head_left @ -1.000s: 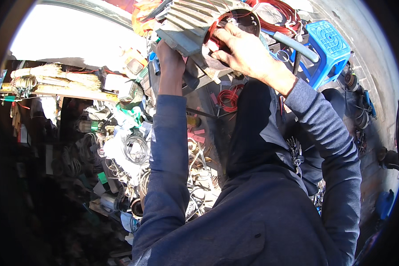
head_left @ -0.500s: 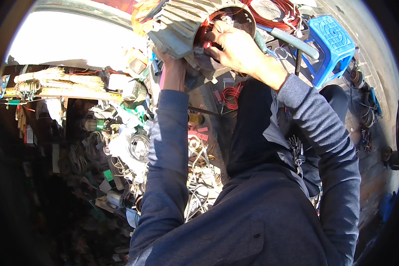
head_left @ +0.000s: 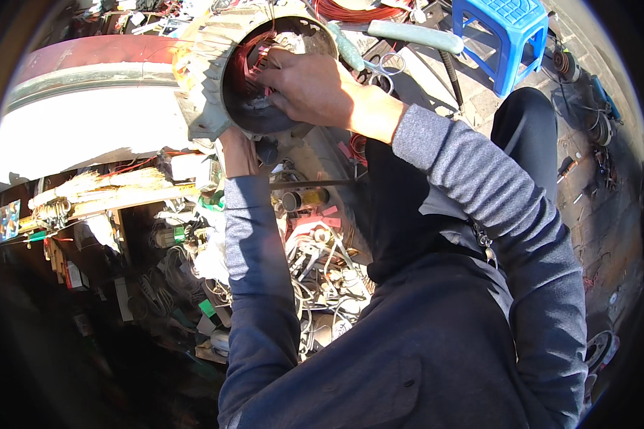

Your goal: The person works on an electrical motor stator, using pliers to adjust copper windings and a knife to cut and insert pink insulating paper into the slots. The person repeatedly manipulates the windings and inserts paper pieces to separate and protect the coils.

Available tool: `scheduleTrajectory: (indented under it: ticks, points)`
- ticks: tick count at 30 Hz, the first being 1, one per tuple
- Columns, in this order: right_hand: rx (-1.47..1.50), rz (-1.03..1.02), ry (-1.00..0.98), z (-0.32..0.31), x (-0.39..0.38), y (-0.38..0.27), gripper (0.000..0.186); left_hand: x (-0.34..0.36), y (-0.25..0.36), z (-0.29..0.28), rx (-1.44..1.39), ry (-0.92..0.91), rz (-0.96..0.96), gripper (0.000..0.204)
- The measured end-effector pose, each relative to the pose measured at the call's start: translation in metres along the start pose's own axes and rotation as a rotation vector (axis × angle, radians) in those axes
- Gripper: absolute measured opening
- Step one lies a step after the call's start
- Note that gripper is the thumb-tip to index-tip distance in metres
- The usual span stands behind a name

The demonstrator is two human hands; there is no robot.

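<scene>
A grey ribbed motor housing [head_left: 215,64] with copper-red windings inside its round opening sits tilted at the top centre. My left hand [head_left: 237,151] grips the housing from below and is mostly hidden under it. My right hand [head_left: 313,87] reaches into the opening, its fingers pressed on the windings and pink insulation strips; whether the fingers pinch anything I cannot tell. Both forearms wear grey-blue sleeves.
A blue plastic stool [head_left: 508,32] stands at the top right. A pale green hose [head_left: 408,32] and scissors [head_left: 379,64] lie behind the housing. Tangled wires, tools and scrap parts [head_left: 315,264] fill the ground below. A red-and-white curved panel [head_left: 86,107] lies at left.
The view has shifted, so the housing now sits lower and more central. My right hand has moved deeper into the opening; my left hand keeps its hold underneath.
</scene>
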State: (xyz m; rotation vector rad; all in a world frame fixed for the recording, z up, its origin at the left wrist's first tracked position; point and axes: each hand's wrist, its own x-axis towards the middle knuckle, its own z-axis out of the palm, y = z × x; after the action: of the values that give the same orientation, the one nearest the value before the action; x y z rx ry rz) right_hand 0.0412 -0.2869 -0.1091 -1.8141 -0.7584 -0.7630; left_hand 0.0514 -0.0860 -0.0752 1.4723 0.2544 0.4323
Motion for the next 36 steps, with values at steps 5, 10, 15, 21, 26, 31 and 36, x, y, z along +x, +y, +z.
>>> scheduleTrajectory:
  ticks: [5,10,15,21,26,31,36]
  points:
    - [0.026,0.091,-0.036,-0.002,-0.002,-0.003,0.023,-0.024,-0.012,-0.038,0.205,-0.080,0.040,0.056]
    - [0.085,0.062,-0.034,-0.003,-0.001,0.000,0.020,-0.010,-0.021,-0.058,0.153,-0.139,-0.036,0.056]
    - [0.096,0.073,-0.037,-0.002,-0.001,0.001,0.022,-0.002,-0.021,-0.062,0.157,-0.180,-0.045,0.056]
    - [0.127,0.091,-0.039,-0.003,0.000,0.001,0.026,0.004,-0.025,-0.076,0.168,-0.226,-0.039,0.055]
    - [0.050,0.056,-0.091,-0.004,0.000,0.002,0.028,0.002,-0.026,-0.077,0.050,-0.311,-0.171,0.055]
    - [0.012,0.047,-0.103,0.000,0.001,0.004,0.031,-0.002,-0.010,-0.037,0.049,-0.075,-0.045,0.049]
    - [0.047,0.063,-0.168,-0.011,0.005,-0.003,0.039,0.006,0.005,-0.012,0.064,-0.037,0.146,0.042]
